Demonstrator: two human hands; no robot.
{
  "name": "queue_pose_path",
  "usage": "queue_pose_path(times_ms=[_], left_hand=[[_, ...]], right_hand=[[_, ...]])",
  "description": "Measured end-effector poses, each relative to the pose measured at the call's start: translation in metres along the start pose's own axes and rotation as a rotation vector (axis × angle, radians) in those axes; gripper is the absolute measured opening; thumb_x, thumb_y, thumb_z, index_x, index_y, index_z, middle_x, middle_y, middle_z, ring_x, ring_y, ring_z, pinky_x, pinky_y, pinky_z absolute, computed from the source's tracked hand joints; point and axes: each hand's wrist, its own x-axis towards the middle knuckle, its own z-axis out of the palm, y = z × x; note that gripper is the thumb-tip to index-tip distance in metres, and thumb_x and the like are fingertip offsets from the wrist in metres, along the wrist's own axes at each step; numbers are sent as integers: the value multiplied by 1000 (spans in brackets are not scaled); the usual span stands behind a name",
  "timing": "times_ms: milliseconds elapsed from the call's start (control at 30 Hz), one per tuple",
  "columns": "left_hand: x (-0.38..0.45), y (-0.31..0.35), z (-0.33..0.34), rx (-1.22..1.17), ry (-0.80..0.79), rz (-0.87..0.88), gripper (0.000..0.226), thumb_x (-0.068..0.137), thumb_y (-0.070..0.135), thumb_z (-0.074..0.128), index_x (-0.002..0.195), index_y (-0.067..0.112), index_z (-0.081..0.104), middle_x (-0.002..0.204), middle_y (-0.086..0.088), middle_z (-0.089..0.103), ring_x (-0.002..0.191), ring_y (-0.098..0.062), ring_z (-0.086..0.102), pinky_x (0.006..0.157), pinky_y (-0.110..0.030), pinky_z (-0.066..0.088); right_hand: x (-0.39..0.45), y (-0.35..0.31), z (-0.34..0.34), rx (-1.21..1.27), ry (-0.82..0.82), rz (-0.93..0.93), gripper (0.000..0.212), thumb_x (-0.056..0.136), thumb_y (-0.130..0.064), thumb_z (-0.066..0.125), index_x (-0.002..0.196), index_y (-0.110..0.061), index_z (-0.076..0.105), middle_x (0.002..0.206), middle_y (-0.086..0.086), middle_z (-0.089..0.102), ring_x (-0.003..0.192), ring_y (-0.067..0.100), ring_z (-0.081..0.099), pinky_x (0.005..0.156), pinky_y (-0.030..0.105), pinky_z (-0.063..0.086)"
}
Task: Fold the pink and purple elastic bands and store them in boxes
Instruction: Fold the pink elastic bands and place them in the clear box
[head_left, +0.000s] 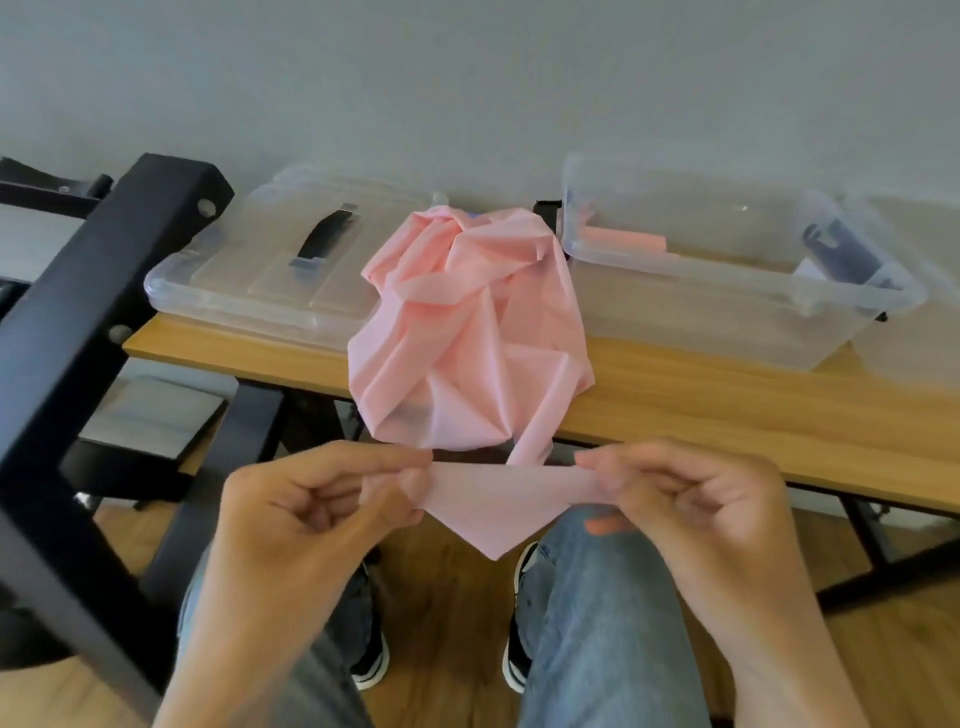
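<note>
Beyond both hands, the wooden table is carrying the crumpled pink elastic band, whose end the left hand and right hand are pinching taut; tugging risks dragging the heap off.

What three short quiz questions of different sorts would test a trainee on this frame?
1. True or false: the open clear plastic box on the right of the wooden table is empty.
2. Which hands pinch the crumpled pink elastic band? A) left hand only B) right hand only C) both
3. Fill in: the clear plastic lid with a black handle lies to the ___ of the band.

Key: 1 false, it holds a folded pink item; 2 C; 3 left.
</note>
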Motion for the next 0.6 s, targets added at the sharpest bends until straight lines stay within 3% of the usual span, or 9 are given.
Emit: queue_pose_path(times_ms=[67, 133, 400, 500, 600], left_hand=[[-1, -3, -5, 87, -41, 24, 25, 69, 29, 87, 94, 31, 82, 88, -1, 81, 78, -19, 79, 67, -26, 64], [-2, -5, -10, 141, -21, 17, 27, 67, 27, 85, 94, 28, 82, 88, 6, 80, 77, -14, 78, 67, -20, 62], [-3, -16, -8, 394, -69, 71, 20, 75, 26, 79, 95, 25, 79, 83, 18, 78, 75, -3, 76, 69, -15, 59], [-2, -19, -7, 456, -62, 123, 17, 80, 26, 78, 96, 22, 80, 77, 16, 76, 68, -6, 75, 66, -22, 61], [-3, -20, -8, 451, -55, 137, 18, 82, 27, 77, 98, 21, 80, 67, 13, 73, 57, -10, 71, 60, -28, 61]], right_hand=[[0, 3, -4, -51, 7, 11, 16, 76, -17, 77, 88, -24, 85, 84, -3, 81, 73, 14, 78, 61, 18, 60], [0, 5, -6, -76, 40, 4, 25, 71, -12, 79, 92, -25, 81, 83, -6, 81, 69, 12, 77, 62, 15, 58], [2, 25, -7, -384, 98, -94, 27, 80, -14, 82, 96, -35, 77, 88, -26, 77, 82, -1, 75, 76, 13, 58], [1, 31, -10, -455, 80, -122, 12, 86, -21, 79, 91, -31, 78, 79, -17, 77, 74, 7, 75, 69, 23, 61], [0, 33, -13, -499, 79, -170, 4, 90, -30, 72, 87, -28, 74, 66, -8, 70, 59, 13, 67, 57, 20, 52]])
